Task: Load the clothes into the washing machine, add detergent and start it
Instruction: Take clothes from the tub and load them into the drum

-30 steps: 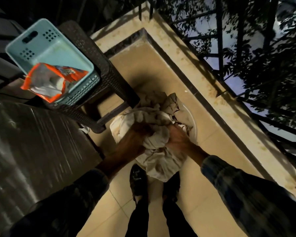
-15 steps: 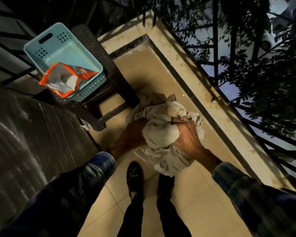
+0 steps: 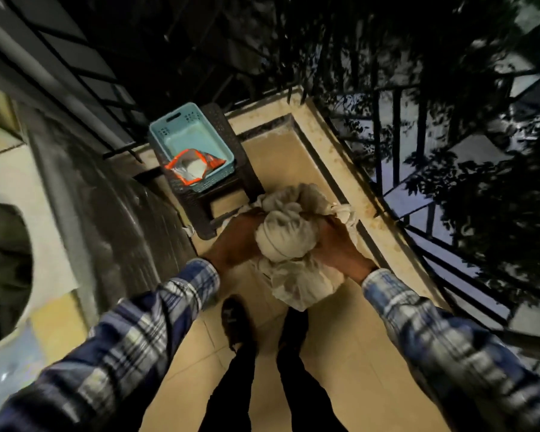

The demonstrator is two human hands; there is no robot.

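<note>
Pale clothes bundle [image 3: 286, 241] — left hand [image 3: 234, 241], right hand [image 3: 337, 247], fingers clamped around it

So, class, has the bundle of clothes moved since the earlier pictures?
Yes. The left hand and right hand have lifted the bundle of clothes up: it lay by the foot of the dark stool, and now hangs higher against its side.
</note>
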